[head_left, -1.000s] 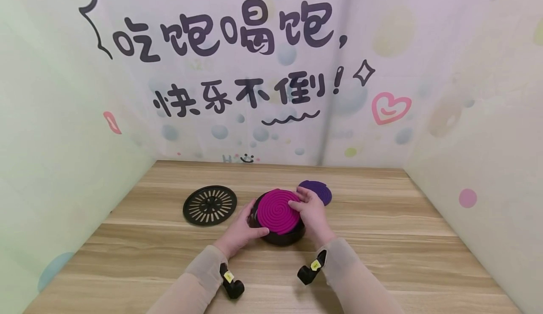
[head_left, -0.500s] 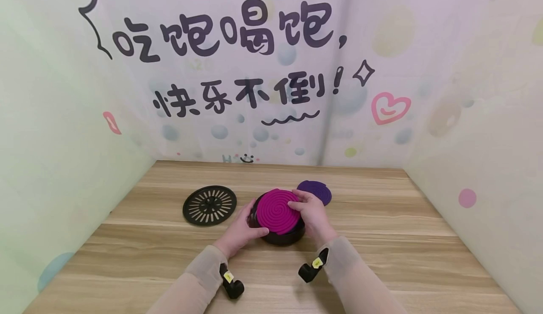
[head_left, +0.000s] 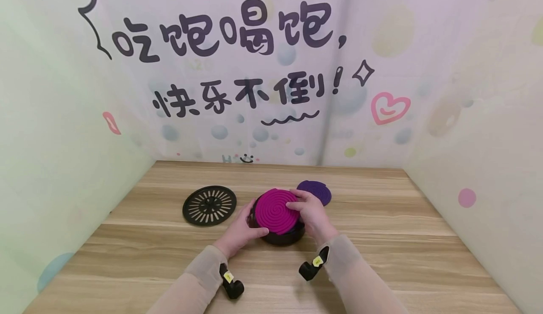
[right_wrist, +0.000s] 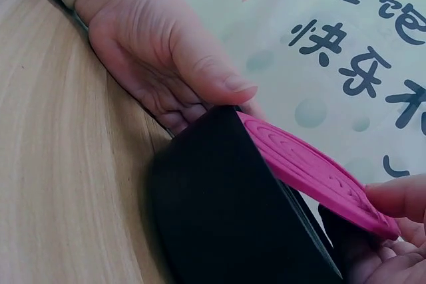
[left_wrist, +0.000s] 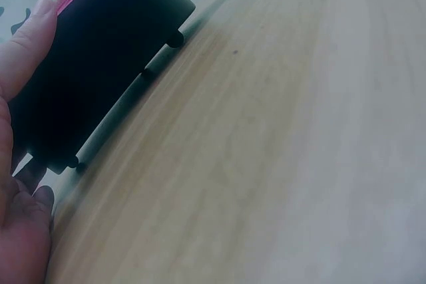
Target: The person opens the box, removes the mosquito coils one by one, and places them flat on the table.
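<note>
A magenta mosquito coil [head_left: 277, 211] lies tilted over the mouth of a round black coil holder [head_left: 283, 239]. My right hand [head_left: 315, 214] pinches the coil's right edge between thumb and fingers. In the right wrist view, that edge of the coil [right_wrist: 319, 171] stands raised off the rim while the opposite edge is down at the rim. With my left hand [head_left: 239, 231] I grip the holder's left side, the thumb along its front rim. The left wrist view has the holder's dark wall [left_wrist: 100, 51] and small feet close up. Most of the holder's inside is hidden under the coil.
A black slotted round lid [head_left: 209, 205] lies on the wooden table [head_left: 382, 229] to the left of the holder. Behind my right hand is a purple mosquito coil [head_left: 317, 192], partly covered by the fingers. A printed wall [head_left: 271, 130] closes off the back.
The magenta coil has shifted slightly to the left over the holder, with my right hand still pinching its edge. My left hand and the holder have stayed in place.
</note>
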Demonstrator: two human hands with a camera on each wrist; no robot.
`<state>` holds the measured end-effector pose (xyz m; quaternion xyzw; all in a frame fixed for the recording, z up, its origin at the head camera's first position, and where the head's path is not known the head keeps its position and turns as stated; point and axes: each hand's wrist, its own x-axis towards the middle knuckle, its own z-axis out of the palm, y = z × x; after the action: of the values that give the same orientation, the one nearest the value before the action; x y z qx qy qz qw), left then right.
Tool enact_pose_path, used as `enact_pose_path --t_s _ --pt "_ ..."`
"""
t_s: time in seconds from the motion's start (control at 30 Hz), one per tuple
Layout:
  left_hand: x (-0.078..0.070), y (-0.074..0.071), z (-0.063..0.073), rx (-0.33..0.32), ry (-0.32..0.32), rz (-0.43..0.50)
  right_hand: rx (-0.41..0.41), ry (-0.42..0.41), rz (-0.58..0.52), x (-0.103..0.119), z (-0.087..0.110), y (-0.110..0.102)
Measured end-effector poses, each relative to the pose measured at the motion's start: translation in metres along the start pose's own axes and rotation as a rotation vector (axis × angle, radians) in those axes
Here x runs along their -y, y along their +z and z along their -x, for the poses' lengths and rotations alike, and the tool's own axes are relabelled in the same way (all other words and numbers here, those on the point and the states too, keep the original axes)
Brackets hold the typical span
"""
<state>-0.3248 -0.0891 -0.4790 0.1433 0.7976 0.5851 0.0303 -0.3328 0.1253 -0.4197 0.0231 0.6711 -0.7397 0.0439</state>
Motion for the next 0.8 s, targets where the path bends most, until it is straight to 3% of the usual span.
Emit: enact_pose_path --t_s 0.2,0.43,0.6,0.8 --pt "-0.005 0.001 0.002 0.002 -0.013 0.009 0.053 0.014 -0.090 0.001 0.001 0.000" --pt "-0.037 -0.003 0.017 0.026 0.013 0.011 0.082 0.043 -0.102 0.001 0.001 0.000" --pt "-0.043 -0.004 0.021 0.025 0.005 0.011 0.057 0.045 -0.121 0.002 0.001 -0.001" --pt "-0.038 -0.004 0.018 0.030 -0.003 0.016 0.007 0.048 -0.151 0.000 -0.001 -0.002"
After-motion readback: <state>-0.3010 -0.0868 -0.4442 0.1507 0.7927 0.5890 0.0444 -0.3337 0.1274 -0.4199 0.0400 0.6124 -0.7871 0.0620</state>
